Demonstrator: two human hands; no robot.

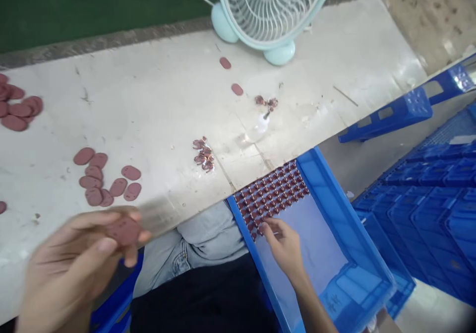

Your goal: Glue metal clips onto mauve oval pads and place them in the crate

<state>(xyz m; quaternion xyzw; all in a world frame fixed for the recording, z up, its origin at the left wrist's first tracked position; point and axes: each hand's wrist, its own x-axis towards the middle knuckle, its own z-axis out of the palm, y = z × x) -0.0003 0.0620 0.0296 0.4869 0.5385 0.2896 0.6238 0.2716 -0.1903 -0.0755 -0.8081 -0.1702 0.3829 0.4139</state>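
Observation:
My left hand [78,258] is closed on a flat reddish-brown oval disc [124,230], held above the table's front edge between thumb and fingers. My right hand [284,248] reaches into a blue plastic crate [366,253]. Its thumb and index finger pinch a small dark reddish-brown piece at the near end of the rows, mostly hidden by the fingertips. Rows of similar small pieces [273,191] stand on the white sheet [316,243] lining the crate. More oval discs [91,181] lie on the table near my left hand.
The white table [156,95] carries a pile of discs [18,107] at far left, two single discs [237,89], and small clusters of pieces [204,154]. A pale blue fan [273,5] stands at the back. Stacked blue crates [420,214] are on the right.

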